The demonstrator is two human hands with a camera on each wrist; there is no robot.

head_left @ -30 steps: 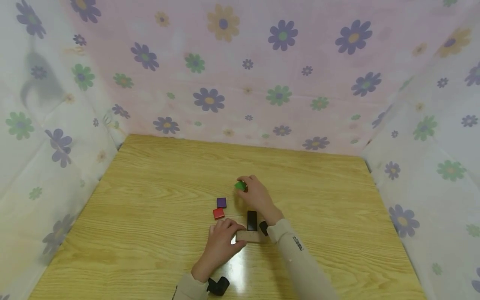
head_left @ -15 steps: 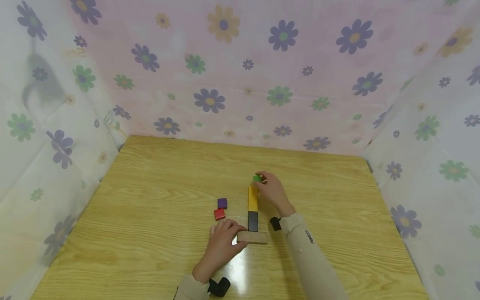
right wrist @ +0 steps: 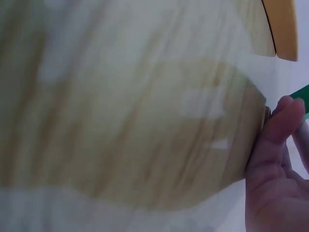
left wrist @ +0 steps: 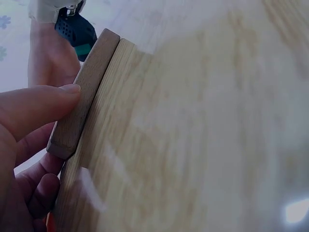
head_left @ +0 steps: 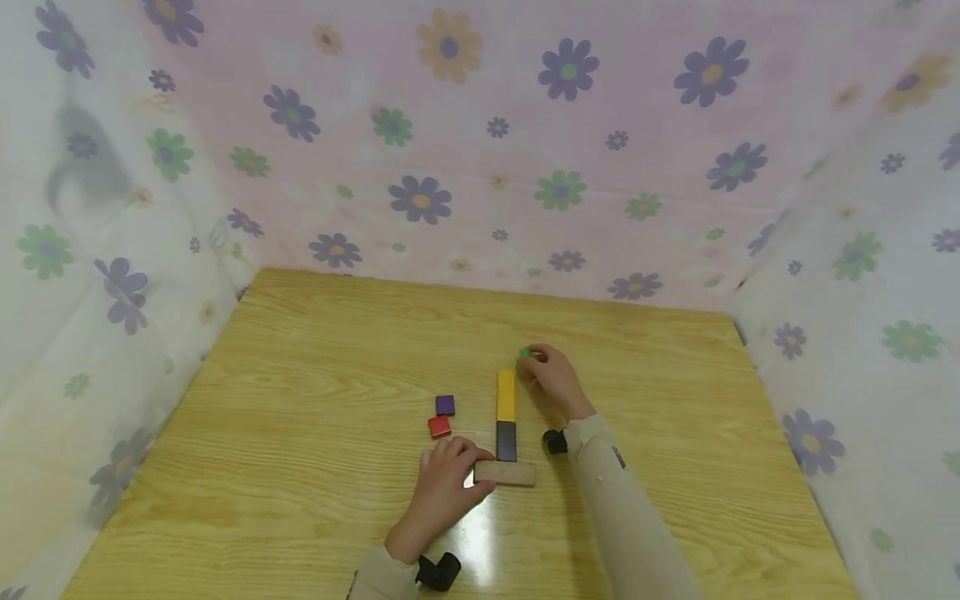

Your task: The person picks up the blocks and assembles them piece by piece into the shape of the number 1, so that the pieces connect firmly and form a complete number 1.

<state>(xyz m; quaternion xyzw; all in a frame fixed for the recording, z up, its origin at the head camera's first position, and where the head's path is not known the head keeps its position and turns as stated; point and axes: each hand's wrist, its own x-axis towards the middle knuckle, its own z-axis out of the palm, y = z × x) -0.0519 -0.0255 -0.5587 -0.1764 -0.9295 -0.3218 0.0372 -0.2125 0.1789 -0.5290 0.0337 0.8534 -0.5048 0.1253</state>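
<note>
My left hand (head_left: 442, 492) pinches the left end of a plain wooden block (head_left: 512, 474); in the left wrist view the thumb lies on its near face with fingers behind. A black block (head_left: 506, 441) runs back from that block, and a yellow block (head_left: 506, 395) follows in line. Just beyond and right of the yellow one, my right hand (head_left: 557, 377) holds a green block (head_left: 524, 353) between thumb and fingers. In the right wrist view, much of the green block (right wrist: 303, 100) is cut off by the frame edge. Something small and brown (right wrist: 267, 116) shows by the fingertips.
A purple block (head_left: 445, 406) and a red block (head_left: 439, 427) lie left of the row, the red one near my left fingers. The wooden table (head_left: 322, 358) is walled by flowered cloth (head_left: 480, 167) at the back and sides.
My right hand has moved right and slightly back with the green block, uncovering the yellow block in line with the black one. The left hand stays on the wooden block.
</note>
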